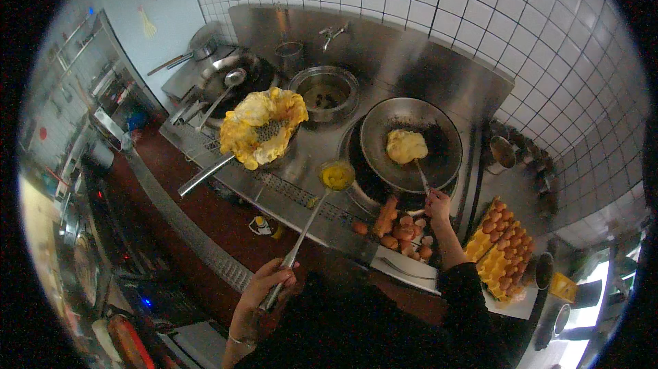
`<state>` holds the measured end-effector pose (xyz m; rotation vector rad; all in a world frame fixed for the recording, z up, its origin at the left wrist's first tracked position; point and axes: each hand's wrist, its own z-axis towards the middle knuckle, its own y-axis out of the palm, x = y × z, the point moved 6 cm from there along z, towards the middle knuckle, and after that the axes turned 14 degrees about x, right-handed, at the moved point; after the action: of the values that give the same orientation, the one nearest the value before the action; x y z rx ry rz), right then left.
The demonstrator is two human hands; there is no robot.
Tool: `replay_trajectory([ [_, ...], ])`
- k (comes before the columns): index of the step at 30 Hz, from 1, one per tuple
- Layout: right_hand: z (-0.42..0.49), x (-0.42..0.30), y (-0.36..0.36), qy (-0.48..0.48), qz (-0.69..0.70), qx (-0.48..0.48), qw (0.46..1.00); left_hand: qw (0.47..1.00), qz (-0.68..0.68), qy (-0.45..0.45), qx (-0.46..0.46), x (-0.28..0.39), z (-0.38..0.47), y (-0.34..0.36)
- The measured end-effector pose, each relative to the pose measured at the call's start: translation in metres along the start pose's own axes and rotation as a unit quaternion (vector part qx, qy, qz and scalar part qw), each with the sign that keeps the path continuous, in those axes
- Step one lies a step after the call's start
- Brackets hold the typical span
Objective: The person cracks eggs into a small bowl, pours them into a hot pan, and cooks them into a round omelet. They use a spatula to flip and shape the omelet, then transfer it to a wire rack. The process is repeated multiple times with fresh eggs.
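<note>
My left hand (270, 284) grips the handle of a metal ladle (308, 225), whose bowl holds yellow liquid egg (336, 175) over the steel counter. With my right hand (437, 206) I hold the handle of a metal utensil (421, 173); its far end is hidden at a pale yellow piece of egg (406, 146) inside the dark wok (442, 124). Left of the wok, a long-handled strainer (208, 175) bears several browned fried eggs (262, 127). Cracked eggshells (406, 230) lie in a heap just below the wok, beside my right forearm.
Yellow egg trays (491, 261) with brown eggs stand at the right. Behind the strainer are a round steel pot (324, 94) and another wok (262, 68) with a ladle (235, 77). A tap (334, 34) projects from the steel backsplash. A yellow-and-white container (261, 225) stands beyond the counter's front edge.
</note>
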<state>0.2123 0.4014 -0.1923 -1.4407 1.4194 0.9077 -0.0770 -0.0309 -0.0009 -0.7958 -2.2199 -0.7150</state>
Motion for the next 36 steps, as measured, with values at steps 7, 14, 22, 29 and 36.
replay_trajectory([
  [7, -0.036, -0.030, -0.010, 0.020, 0.099, 0.019, 0.995, 0.995, 0.019, 0.007, -0.100, 0.021, 0.025, 0.033],
  [14, -0.076, -0.083, -0.027, -0.020, 0.118, -0.035, 0.992, 0.989, 0.012, -0.029, -0.143, 0.042, 0.059, 0.073],
  [22, -0.105, -0.130, -0.061, -0.038, 0.065, 0.029, 0.997, 0.984, 0.036, -0.030, -0.172, 0.046, 0.124, 0.122],
  [29, -0.118, -0.137, -0.075, -0.046, 0.072, 0.008, 0.996, 0.979, 0.154, 0.030, -0.126, 0.042, 0.165, 0.153],
  [36, -0.110, -0.120, -0.089, -0.056, 0.080, 0.003, 0.995, 0.931, 0.338, 0.123, -0.070, 0.036, 0.184, 0.171],
])
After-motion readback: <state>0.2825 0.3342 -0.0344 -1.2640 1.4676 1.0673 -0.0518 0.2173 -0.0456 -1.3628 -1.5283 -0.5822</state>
